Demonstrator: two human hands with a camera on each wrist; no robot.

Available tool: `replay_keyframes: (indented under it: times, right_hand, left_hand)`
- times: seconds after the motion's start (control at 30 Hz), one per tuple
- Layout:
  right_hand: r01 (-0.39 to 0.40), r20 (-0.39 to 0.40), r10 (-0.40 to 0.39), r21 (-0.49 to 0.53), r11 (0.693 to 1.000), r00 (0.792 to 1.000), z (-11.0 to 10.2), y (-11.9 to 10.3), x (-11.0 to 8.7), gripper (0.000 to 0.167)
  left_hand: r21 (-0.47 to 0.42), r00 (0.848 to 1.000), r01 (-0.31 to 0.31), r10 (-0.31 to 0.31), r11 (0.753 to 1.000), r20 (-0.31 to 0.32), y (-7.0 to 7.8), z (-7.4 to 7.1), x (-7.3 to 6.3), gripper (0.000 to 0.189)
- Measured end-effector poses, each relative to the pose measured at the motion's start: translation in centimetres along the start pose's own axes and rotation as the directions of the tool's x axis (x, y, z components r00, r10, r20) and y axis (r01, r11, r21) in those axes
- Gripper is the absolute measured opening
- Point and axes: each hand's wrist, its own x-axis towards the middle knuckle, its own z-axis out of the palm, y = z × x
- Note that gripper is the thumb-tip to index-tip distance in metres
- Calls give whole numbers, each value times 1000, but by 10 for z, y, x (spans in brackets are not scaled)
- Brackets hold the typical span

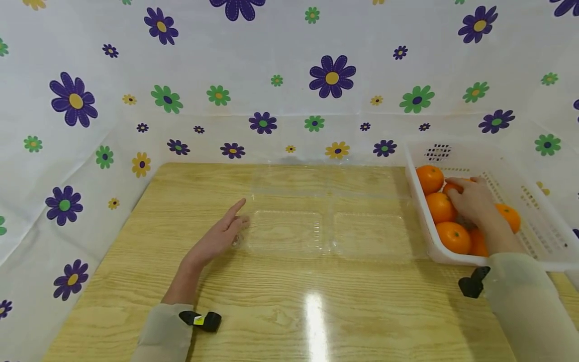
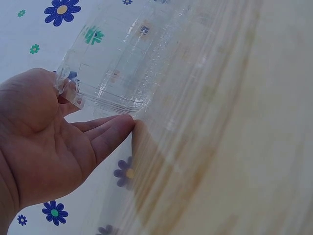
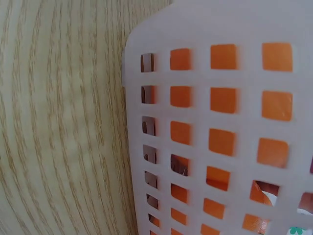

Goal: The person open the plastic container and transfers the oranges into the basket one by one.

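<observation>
Two shallow compartments of a clear plastic container (image 1: 286,213) show on the table in the head view, with a clear lid (image 1: 294,178) lying back behind them. My left hand (image 1: 219,236) is at the container's left edge; in the left wrist view its fingers (image 2: 110,134) lie straight against the plastic, and the thumb is partly hidden. On the right, my right hand (image 1: 472,198) reaches into a white basket (image 1: 547,226), fingers curled over an orange (image 1: 452,188) that it mostly covers. Around it are several more oranges (image 1: 453,238).
The basket's perforated wall (image 3: 195,110) fills much of the right wrist view, with oranges behind its holes. A flower-printed cloth (image 1: 280,65) stands behind the wooden table (image 1: 271,306) and along its left side. Light glares off the table's front.
</observation>
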Motion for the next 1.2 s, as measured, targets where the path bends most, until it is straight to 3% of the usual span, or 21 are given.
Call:
replay_keyframes:
  times: [0.2,0.8,0.93,1.2]
  right_hand:
    - [7,45,-8,19,1000,999,2,2,1,53]
    - [-11,43,11,-1,1000,999,3,0,3,55]
    - [-17,56,18,-14,1000,998,3,-1,3,61]
    - [-64,161,63,3,998,985,3,-5,2,80]
  left_hand:
    - [1,1000,2,-2,1000,-3,2,-1,-3,58]
    - [-8,1000,10,-10,1000,1,3,-1,-1,61]
    - [-6,1000,8,-8,1000,2,4,-1,-2,61]
    - [-5,1000,6,-6,1000,-1,4,-5,-3,59]
